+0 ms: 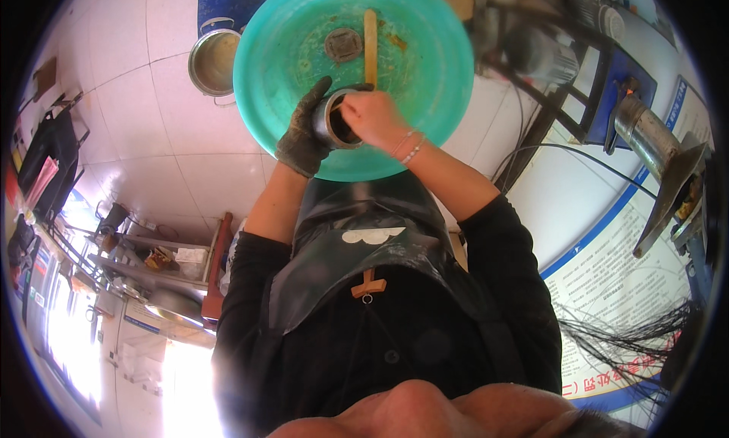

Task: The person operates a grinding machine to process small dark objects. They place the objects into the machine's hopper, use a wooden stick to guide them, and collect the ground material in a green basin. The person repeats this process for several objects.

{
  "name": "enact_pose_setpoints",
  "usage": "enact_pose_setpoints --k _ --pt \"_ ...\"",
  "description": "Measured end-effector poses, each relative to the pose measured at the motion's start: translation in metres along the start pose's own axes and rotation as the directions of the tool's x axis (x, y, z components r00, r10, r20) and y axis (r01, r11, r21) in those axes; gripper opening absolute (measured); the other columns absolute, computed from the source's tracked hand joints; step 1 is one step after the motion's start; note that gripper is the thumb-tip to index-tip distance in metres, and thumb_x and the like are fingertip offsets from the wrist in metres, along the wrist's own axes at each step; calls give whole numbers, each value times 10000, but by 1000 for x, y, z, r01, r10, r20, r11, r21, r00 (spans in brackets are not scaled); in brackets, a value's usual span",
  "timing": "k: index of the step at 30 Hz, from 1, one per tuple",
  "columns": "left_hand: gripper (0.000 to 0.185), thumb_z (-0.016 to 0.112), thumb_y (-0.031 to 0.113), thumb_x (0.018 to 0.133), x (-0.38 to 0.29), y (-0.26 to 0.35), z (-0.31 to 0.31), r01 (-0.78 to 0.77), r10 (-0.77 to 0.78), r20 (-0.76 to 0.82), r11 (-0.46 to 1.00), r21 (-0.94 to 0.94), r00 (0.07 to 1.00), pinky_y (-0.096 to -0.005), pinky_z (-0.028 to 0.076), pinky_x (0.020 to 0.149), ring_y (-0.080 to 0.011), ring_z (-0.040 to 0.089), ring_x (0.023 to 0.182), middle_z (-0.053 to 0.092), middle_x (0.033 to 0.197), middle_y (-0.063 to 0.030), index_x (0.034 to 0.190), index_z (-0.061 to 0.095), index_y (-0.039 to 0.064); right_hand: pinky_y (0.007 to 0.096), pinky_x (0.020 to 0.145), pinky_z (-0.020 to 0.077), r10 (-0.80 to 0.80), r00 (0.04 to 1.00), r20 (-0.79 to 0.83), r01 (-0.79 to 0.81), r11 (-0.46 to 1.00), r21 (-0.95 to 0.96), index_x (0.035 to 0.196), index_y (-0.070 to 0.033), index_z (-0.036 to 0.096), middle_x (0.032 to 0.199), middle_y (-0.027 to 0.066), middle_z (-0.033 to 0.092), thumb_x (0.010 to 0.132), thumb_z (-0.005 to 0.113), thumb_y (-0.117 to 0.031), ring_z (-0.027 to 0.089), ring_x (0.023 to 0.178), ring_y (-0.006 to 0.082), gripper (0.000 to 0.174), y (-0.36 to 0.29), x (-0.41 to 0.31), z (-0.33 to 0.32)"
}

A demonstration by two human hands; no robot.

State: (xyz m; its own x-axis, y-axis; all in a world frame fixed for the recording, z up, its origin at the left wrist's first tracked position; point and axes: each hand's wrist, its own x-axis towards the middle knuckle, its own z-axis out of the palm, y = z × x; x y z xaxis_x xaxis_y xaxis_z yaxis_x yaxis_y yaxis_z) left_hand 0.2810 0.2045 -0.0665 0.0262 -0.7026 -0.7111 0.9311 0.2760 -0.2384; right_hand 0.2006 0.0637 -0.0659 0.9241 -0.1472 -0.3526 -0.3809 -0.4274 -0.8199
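Note:
My left hand (304,133), in a dirty dark work glove, wraps around a short metal cylinder (323,125) with a thick rim and a dark hollow inside. The cylinder is tilted, its opening facing my right hand. Bare, with a beaded bracelet at the wrist, my right hand (373,116) is curled at that opening and slightly blurred. Its fingertips are hidden, so what they hold cannot be made out. Both hands are over the near part of a large green plastic basin (444,56). In the basin lie a flat wooden stick (371,45) and a round grey metal piece (343,45).
A metal pot (213,62) with loop handles stands on the tiled floor left of the basin. To the right are a dark metal frame with a motor (541,53) and a machine with a metal spout (649,130). Shelving (165,256) stands at the left.

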Motion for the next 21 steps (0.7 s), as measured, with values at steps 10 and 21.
enact_pose_setpoints --k 10,21 --pt "761 431 500 1022 -12 -3 12 -86 104 121 985 -151 987 -615 365 1138 -496 474 1320 440 1472 -331 1458 378 -121 329 696 501 185 975 -123 -157 966 208 916 -12 710 936 106 673 897 683 -112 637 780 243 105 25 -33 -80" --pt "688 478 491 1008 9 4 5 -86 87 2 982 -169 996 -659 411 1092 -497 549 1246 584 1346 -277 1389 486 -82 306 779 542 -45 969 244 -177 563 807 946 34 690 1041 130 702 949 616 -10 668 865 181 87 -22 -42 -100"
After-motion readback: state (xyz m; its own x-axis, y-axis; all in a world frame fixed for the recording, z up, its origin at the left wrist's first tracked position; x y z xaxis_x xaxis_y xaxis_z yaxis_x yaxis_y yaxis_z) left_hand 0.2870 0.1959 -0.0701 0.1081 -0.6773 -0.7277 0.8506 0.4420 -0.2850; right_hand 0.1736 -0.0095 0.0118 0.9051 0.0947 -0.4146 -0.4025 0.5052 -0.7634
